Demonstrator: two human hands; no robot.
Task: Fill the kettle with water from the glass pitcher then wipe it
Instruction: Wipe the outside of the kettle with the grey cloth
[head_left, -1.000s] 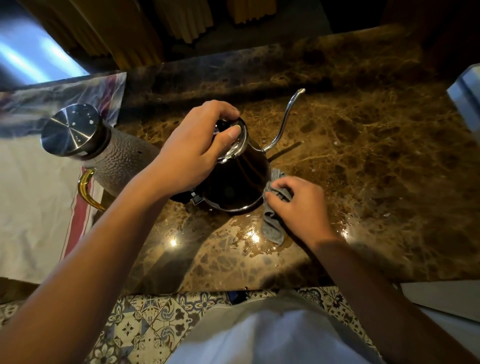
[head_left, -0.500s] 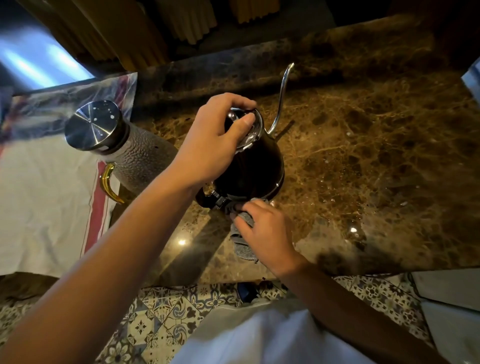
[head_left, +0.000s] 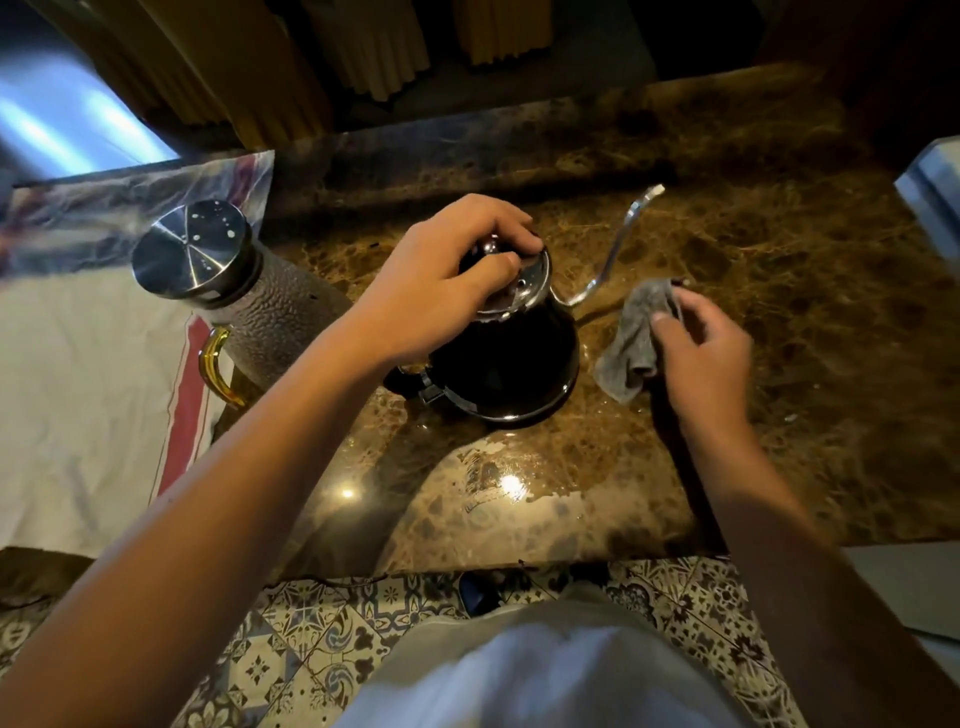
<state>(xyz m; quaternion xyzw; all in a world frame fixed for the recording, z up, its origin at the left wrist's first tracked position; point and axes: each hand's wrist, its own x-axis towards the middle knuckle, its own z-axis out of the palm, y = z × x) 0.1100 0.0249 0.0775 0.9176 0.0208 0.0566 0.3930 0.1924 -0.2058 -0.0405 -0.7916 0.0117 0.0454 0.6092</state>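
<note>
Gripping the lid of the kettle (head_left: 511, 364) from above, the left hand (head_left: 436, 291) has its fingers curled over the chrome top w/ the thumb on the near side. Kettle is dark-bodied, sits upright on the brown marble surface (head_left: 779, 312), directly under that hand. Its thin gooseneck spout (head_left: 618, 244) rises away toward the far right, tip pointing off past the right hand. Kettle handle shows at the wrist side of the left hand, just beside the forearm.

Right hand (head_left: 701, 353) is to the right of the kettle, apart from it, pinching a small grey cloth (head_left: 636, 338) btwn thumb and fingers. Cloth hangs bunched from the fingertips on the kettle side of that hand, not touching the kettle body; can't tell if its lower corner rests on the surface.

Left of the left forearm stands the glass pitcher (head_left: 270, 322), textured body, steel lid (head_left: 189, 249) on, amber handle (head_left: 215, 366) facing the person. It sits at the edge of a white towel w/ a red stripe (head_left: 93, 405), near the kettle but not touching.

Wet sheen on the surface (head_left: 498, 493) nearer the person than both hands, btwn the two forearms. Patterned floor tiles (head_left: 311, 639) show below the surface edge.
</note>
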